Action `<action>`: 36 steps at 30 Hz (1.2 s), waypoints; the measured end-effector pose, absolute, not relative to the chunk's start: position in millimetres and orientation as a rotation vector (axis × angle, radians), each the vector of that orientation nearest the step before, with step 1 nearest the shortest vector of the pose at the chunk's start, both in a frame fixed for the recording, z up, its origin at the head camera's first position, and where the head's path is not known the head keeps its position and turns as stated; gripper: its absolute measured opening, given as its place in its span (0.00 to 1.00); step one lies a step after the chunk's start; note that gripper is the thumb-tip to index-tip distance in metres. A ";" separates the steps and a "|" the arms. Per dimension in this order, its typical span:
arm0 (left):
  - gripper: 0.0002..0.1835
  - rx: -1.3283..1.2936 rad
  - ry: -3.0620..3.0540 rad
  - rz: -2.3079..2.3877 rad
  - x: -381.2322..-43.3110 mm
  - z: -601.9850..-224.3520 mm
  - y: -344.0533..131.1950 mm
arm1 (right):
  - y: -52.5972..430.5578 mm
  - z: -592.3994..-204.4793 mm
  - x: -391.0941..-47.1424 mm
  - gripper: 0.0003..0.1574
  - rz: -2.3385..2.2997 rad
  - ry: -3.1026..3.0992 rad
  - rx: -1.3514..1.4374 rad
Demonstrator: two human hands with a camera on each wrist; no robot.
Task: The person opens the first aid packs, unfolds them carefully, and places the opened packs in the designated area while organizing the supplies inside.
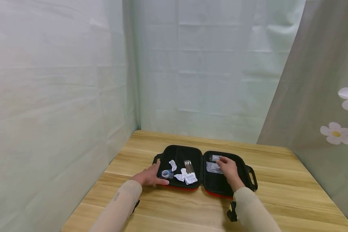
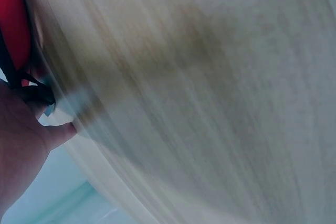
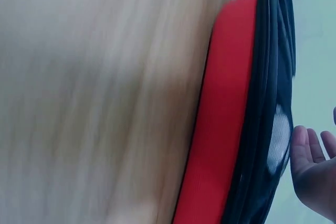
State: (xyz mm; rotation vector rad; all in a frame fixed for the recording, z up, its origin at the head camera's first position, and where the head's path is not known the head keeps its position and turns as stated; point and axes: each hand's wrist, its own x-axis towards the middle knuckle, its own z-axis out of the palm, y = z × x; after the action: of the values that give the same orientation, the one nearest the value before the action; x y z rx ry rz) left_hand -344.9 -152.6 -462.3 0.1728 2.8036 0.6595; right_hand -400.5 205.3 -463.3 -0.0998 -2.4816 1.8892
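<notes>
A black-lined zip case (image 1: 209, 190) with a red outer shell lies unfolded on the wooden table. My left hand (image 1: 150, 175) rests at the left half's outer edge, thumb stretched along the near corner and fingers by the side handle. In that half are a roll of white tape (image 1: 165, 173), a bundle of slim brown-and-silver sticks (image 1: 189, 167) and several white paper packets (image 1: 190, 178). My right hand (image 1: 228, 167) reaches over the other half, fingertips right at a small clear packet (image 1: 214, 158). Below that lies a flat clear-and-white packet (image 1: 213, 168), partly covered by the hand.
Carry handles stick out at both ends of the case, the right one (image 1: 253, 177) in plain sight. Pale curtains (image 1: 197, 71) hang behind and beside the wooden table (image 1: 290, 193). A black strap mount (image 1: 232, 211) sits at my right wrist.
</notes>
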 end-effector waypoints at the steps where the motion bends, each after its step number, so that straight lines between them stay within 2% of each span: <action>1: 0.67 0.175 2.804 0.659 -344.7 -462.5 -152.7 | 200.3 -462.9 -399.3 0.26 1.894 -2.480 -0.089; 14: 0.66 0.176 2.814 0.654 -340.8 -456.4 -150.1 | 118.8 -465.9 -380.7 0.23 1.927 -2.524 0.210; 19: 0.66 0.174 2.809 0.653 -340.4 -455.9 -147.2 | 90.0 -474.5 -369.4 0.19 1.738 -2.588 0.336; 30: 0.65 0.193 2.811 0.617 -345.2 -460.8 -144.7 | 61.3 -481.2 -355.3 0.12 1.410 -2.635 0.386; 36: 0.65 0.197 2.817 0.620 -344.4 -462.4 -147.3 | 50.4 -487.6 -356.0 0.12 1.291 -2.659 0.386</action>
State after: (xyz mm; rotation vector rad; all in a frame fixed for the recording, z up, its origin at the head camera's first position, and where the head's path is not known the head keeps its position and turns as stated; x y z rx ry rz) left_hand -344.4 -147.3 -462.4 0.1970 2.8168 0.6197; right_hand -356.0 50.4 -487.6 0.3859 -2.6586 1.2912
